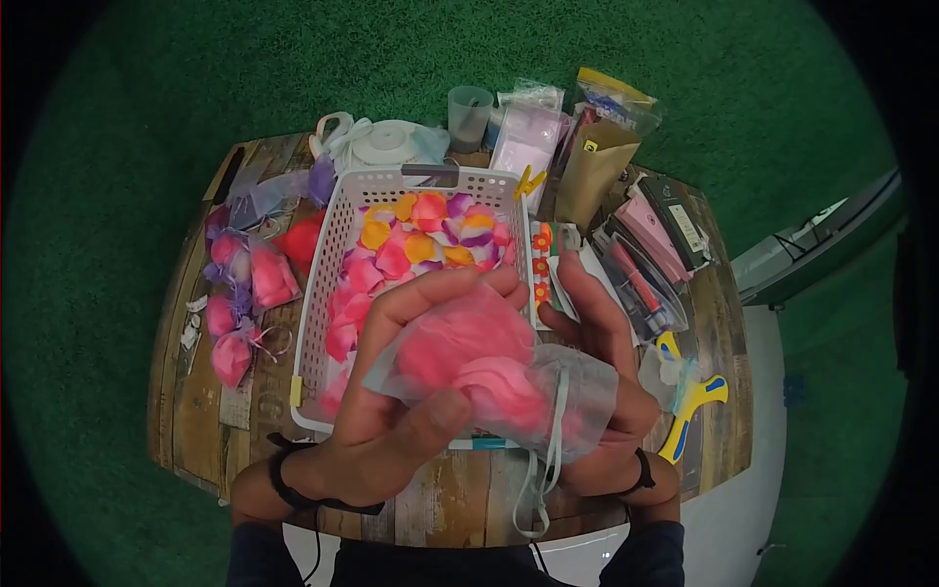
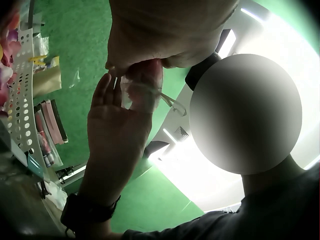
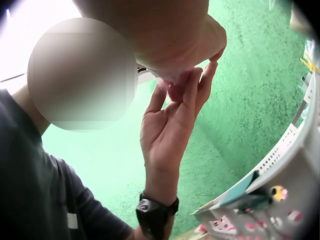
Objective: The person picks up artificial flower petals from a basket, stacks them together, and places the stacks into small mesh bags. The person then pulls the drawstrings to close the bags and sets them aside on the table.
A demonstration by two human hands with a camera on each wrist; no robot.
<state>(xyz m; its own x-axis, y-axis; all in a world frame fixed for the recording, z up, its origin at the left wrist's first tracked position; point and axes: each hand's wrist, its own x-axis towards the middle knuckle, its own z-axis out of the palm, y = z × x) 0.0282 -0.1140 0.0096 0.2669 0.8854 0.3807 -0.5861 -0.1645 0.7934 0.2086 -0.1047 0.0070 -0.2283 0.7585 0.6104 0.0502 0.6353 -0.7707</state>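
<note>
A sheer organza drawstring pouch (image 1: 479,367) filled with pink fabric petals is up in front of the person, over the basket's near end. Its pale ribbon drawstring (image 1: 548,470) dangles on the right. The left hand (image 1: 377,455) holds the pouch from the left, thumb on the near face and fingers curved round behind. At the pouch's right side is the right hand (image 1: 602,328), its fingers extended upward and its palm against the gathered neck. The left wrist view also shows that right hand (image 2: 117,135) with long, nearly straight fingers beside the pouch.
Behind the hands stands a white perforated basket (image 1: 315,293) of pink, orange and purple petals (image 1: 421,230). Several filled pouches (image 1: 235,357) lie left. A cup (image 1: 469,117), paper bag (image 1: 592,176), pencil cases (image 1: 670,230) and a yellow-blue tool (image 1: 690,411) ring the table (image 1: 450,499).
</note>
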